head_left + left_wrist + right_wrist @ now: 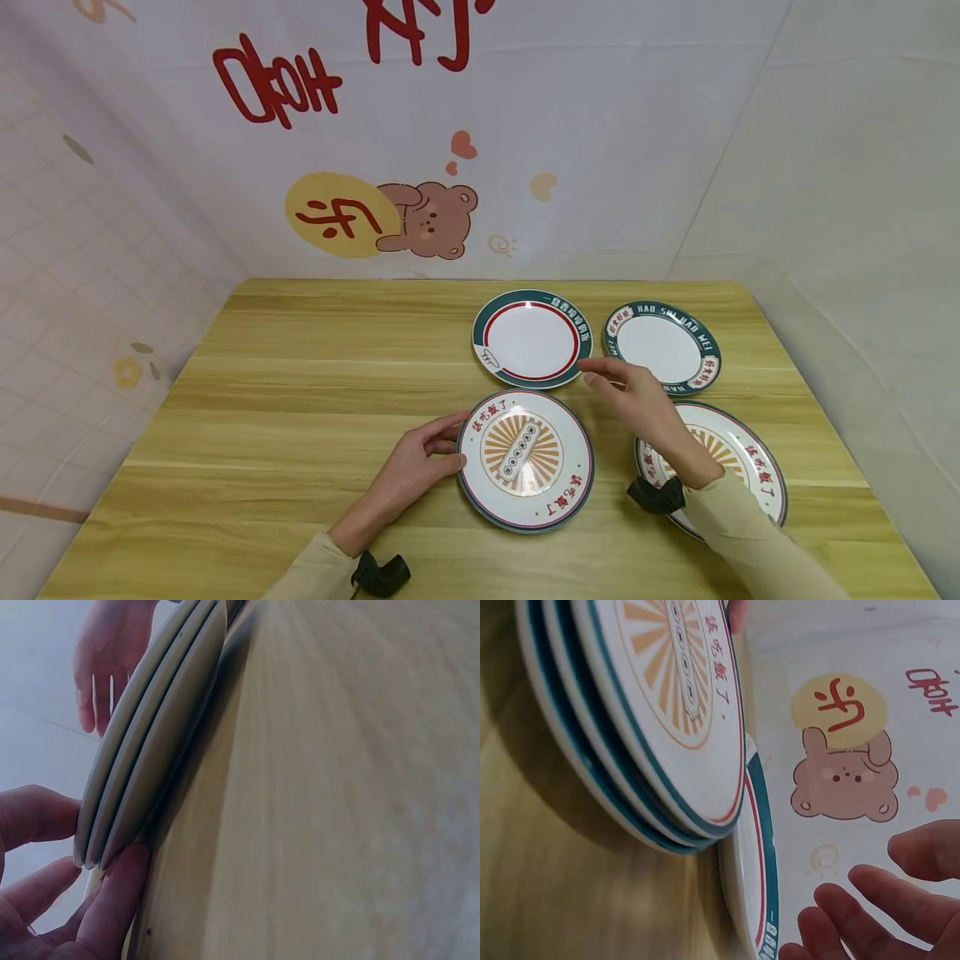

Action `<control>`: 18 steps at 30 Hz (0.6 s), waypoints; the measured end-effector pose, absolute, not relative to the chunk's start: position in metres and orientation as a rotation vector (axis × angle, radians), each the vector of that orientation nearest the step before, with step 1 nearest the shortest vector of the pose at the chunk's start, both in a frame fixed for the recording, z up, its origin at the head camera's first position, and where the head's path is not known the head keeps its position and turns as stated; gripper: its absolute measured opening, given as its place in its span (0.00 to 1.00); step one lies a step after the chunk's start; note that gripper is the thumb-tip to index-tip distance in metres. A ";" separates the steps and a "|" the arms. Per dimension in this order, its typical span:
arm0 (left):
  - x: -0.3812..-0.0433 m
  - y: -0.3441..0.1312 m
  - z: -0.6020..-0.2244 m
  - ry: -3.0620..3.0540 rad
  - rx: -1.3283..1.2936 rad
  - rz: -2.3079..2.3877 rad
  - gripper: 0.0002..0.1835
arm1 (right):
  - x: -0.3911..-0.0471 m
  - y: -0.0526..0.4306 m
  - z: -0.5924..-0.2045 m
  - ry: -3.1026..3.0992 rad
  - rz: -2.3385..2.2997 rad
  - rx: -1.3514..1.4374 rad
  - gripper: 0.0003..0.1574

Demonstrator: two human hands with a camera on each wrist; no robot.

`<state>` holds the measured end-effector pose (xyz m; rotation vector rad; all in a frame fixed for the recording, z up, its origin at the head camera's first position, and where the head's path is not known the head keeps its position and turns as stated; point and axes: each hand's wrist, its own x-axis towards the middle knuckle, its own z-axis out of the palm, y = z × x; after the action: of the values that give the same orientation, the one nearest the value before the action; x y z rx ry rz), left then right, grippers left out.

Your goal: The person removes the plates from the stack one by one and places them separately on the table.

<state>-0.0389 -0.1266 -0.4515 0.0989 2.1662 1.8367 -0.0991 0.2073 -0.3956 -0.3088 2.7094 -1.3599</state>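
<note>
The left hand (415, 471) pinches the left rim of a stack of plates (526, 459) at lower centre of the table (300, 400), thumb above and fingers beneath. The right hand (645, 408) hovers just right of the stack, fingers loosely spread, holding nothing. Above lie a red-ringed plate (532, 338) and a green-rimmed plate (662, 346); another sunburst plate (750, 467) sits lower right.

A stack of three plates (142, 757) lay on the wooden table (337, 787), seen edge-on. The left hand (52, 885) touched the stack's near rim, thumb above and fingers at its lower edge. The right hand (105, 656) hovered beyond the stack, fingers straight.
</note>
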 end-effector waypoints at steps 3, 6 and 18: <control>-0.039 -0.126 -0.451 2.168 0.108 1.836 0.32 | -0.093 0.208 -0.398 2.702 -1.363 -0.327 0.24; -0.039 -0.126 -0.452 2.172 0.112 1.839 0.32 | -0.088 0.210 -0.400 2.701 -1.359 -0.348 0.23; -0.039 -0.125 -0.448 2.218 0.082 1.804 0.31 | -0.072 0.213 -0.416 2.635 -1.369 -0.355 0.22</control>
<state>-0.0391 -0.1253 -0.4481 0.0822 2.2178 1.8040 -0.0715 0.2130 -0.4158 -0.3545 2.6352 -1.3694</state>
